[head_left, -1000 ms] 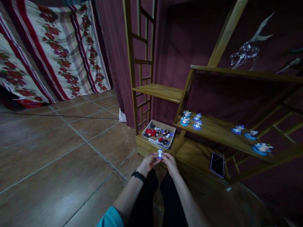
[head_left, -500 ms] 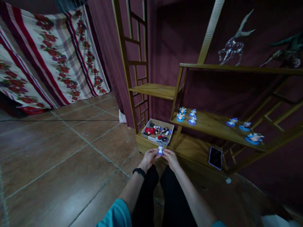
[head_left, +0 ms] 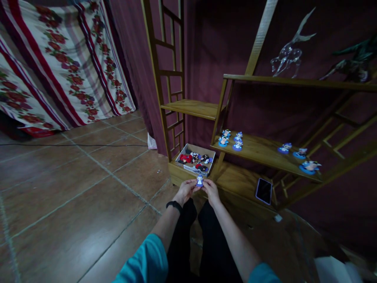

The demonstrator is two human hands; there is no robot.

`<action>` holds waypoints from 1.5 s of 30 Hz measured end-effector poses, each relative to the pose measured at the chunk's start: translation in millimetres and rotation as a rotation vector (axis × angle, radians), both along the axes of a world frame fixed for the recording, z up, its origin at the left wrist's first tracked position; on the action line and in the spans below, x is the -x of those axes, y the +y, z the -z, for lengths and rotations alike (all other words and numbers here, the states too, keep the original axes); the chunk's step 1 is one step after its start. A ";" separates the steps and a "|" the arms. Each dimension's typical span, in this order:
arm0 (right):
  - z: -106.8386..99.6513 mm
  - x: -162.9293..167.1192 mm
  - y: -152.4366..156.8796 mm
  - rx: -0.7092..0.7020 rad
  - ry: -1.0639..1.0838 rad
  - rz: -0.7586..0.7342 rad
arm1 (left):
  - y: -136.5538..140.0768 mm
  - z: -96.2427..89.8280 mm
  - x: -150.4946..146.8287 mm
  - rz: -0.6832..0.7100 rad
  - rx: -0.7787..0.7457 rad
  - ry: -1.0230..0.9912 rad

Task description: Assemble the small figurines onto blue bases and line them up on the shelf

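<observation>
A small white and purple figurine stands upright between my two hands, just in front of a shallow cardboard box. My left hand pinches it from the left side, and my right hand grips it from the right. Inside the box lie several figurines, among them a red one and a red and black one. On the middle shelf stand more figurines: a purple-based pair beside a blue-based pair at the left, and three toward the right, including a blue-based one.
The wooden shelf unit fills the middle and right. A phone or tablet lies on its low board. A clear deer ornament and a dark sculpture stand on the upper board. Floral cloth hangs at the left above the tiled floor.
The view has shifted slightly, so the shelf and its figurines appear a little higher and further left. Both hands still hold the same figurine.
</observation>
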State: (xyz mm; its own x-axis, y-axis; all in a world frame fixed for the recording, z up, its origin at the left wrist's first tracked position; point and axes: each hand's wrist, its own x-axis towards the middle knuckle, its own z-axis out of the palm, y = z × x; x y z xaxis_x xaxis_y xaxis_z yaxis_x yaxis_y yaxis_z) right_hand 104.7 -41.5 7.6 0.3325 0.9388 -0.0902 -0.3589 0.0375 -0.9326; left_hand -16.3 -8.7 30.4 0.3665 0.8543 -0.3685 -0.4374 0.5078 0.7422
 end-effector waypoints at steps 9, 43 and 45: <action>0.5 -9.7 -0.5 0.014 -0.197 -0.109 | -0.2 4.7 -0.4 -0.018 0.010 0.004; 12.1 -7.8 8.9 0.086 -0.036 -0.095 | 12.3 17.6 3.0 0.014 0.012 0.028; 13.7 -7.0 11.0 0.089 -0.039 -0.086 | 12.8 19.1 3.5 0.000 0.004 0.021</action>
